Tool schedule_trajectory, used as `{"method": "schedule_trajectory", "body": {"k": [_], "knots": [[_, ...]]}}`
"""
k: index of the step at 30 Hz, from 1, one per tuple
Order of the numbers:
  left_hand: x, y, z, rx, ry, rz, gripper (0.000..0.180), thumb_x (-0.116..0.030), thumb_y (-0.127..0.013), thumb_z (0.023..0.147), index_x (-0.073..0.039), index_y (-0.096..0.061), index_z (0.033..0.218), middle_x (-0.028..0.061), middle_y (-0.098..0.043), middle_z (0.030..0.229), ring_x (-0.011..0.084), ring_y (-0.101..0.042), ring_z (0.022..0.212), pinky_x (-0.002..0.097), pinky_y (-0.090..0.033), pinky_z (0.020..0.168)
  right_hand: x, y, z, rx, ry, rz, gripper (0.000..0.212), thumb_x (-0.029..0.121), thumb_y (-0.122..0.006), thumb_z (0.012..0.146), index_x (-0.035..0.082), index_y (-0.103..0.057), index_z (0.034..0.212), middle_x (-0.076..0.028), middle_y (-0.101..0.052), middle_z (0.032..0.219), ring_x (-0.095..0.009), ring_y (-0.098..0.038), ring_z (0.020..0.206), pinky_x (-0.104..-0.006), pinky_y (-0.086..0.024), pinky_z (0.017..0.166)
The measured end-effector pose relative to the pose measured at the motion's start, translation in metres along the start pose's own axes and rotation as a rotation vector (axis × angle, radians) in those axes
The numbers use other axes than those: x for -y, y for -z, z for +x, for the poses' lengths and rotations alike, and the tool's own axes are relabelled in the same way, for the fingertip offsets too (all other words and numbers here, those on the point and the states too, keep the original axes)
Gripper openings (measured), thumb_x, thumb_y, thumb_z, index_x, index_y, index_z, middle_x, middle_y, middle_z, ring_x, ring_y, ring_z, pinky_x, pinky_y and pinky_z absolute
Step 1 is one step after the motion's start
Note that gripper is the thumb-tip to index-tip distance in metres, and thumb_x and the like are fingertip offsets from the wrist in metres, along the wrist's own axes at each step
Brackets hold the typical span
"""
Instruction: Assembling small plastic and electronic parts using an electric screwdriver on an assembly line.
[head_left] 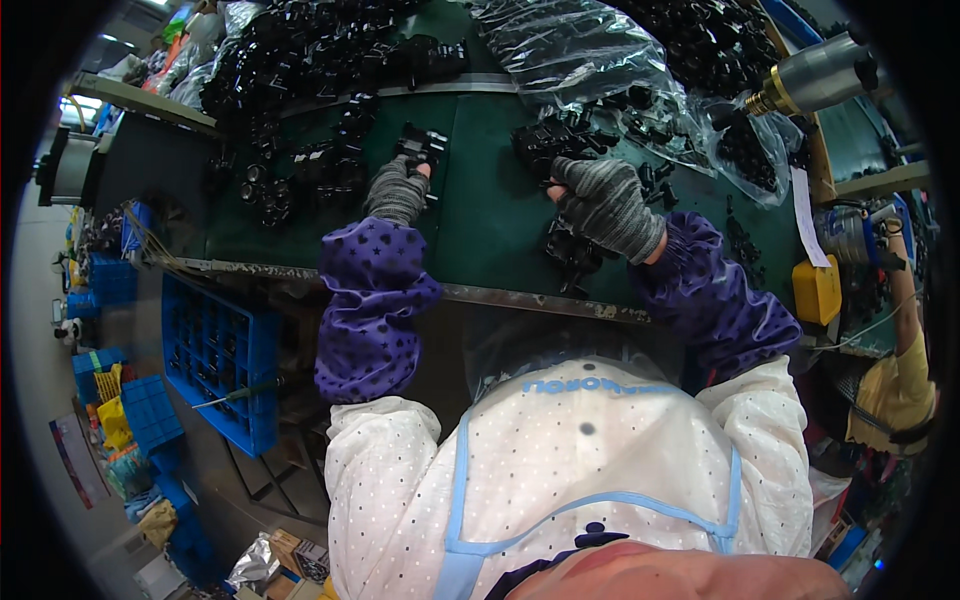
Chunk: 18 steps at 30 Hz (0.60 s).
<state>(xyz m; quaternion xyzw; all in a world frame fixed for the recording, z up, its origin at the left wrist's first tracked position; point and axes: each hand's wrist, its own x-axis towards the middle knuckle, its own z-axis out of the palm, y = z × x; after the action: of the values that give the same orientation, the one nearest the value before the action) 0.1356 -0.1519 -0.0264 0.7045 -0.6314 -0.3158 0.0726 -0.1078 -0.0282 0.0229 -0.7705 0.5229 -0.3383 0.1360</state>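
My left hand point(398, 192), in a grey fingerless glove, is closed on a black plastic part point(422, 145) with small shiny metal bits, held just over the green tabletop point(470, 215). To the right, my right hand point(606, 208) wears the same kind of glove. Its fingers are curled together beside a cluster of black plastic parts point(560, 138); what they pinch is mostly hidden by the hand. More dark parts point(572, 258) lie under and just below this hand. Purple sleeve covers point(375, 300) reach over both forearms.
Heaps of black parts point(300, 70) cover the far left of the bench. Clear plastic bags point(580, 55) lie at the far right. A metal cylinder tool point(815, 78) juts in there, above a yellow box point(817, 290). A blue crate point(220, 350) stands below left. Another person point(895, 390) is at right.
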Motion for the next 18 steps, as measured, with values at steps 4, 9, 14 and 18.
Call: {"method": "schedule_trajectory", "body": {"k": [4, 9, 14, 18], "knots": [[0.004, -0.004, -0.027, 0.184, -0.089, -0.361, 0.021, -0.024, -0.057, 0.089, -0.008, -0.062, 0.101, 0.0004, -0.058, 0.068, 0.0075, -0.051, 0.051, 0.0227, -0.041, 0.046, 0.004, -0.013, 0.005, -0.057, 0.041, -0.015, 0.016, 0.015, -0.063, 0.076, 0.005, -0.063, 0.088, -0.014, -0.058, 0.064, -0.030, -0.059, 0.059, -0.0386, -0.046, 0.052], [-0.011, -0.018, -0.086, 0.470, -0.121, -0.909, 0.026, -0.024, -0.060, 0.087, -0.004, -0.060, 0.103, 0.0043, -0.061, 0.072, 0.0108, -0.053, 0.049, 0.0237, -0.045, 0.044, 0.006, -0.018, 0.010, -0.045, 0.039, 0.053, 0.018, 0.019, -0.061, 0.078, 0.006, -0.063, 0.090, -0.013, -0.058, 0.063, -0.031, -0.059, 0.058, -0.0406, -0.046, 0.052], [-0.031, -0.033, -0.097, 0.410, -0.256, -0.676, 0.027, -0.027, -0.060, 0.086, -0.005, -0.062, 0.100, 0.0085, -0.065, 0.078, 0.0174, -0.060, 0.061, 0.0304, -0.049, 0.052, 0.019, -0.008, 0.003, 0.021, 0.210, -0.510, 0.023, 0.016, -0.062, 0.072, 0.008, -0.061, 0.094, -0.005, -0.054, 0.064, -0.022, -0.057, 0.059, -0.0338, -0.045, 0.050], [-0.032, -0.045, -0.110, 0.081, -0.444, -0.296, 0.028, -0.034, -0.060, 0.083, -0.011, -0.062, 0.099, 0.0151, -0.064, 0.079, 0.0333, -0.063, 0.070, 0.0437, -0.049, 0.062, 0.030, -0.001, -0.002, 0.295, 0.135, -0.715, 0.029, 0.014, -0.062, 0.076, 0.007, -0.056, 0.103, -0.007, -0.056, 0.070, -0.019, -0.058, 0.061, -0.0332, -0.045, 0.053]]}}
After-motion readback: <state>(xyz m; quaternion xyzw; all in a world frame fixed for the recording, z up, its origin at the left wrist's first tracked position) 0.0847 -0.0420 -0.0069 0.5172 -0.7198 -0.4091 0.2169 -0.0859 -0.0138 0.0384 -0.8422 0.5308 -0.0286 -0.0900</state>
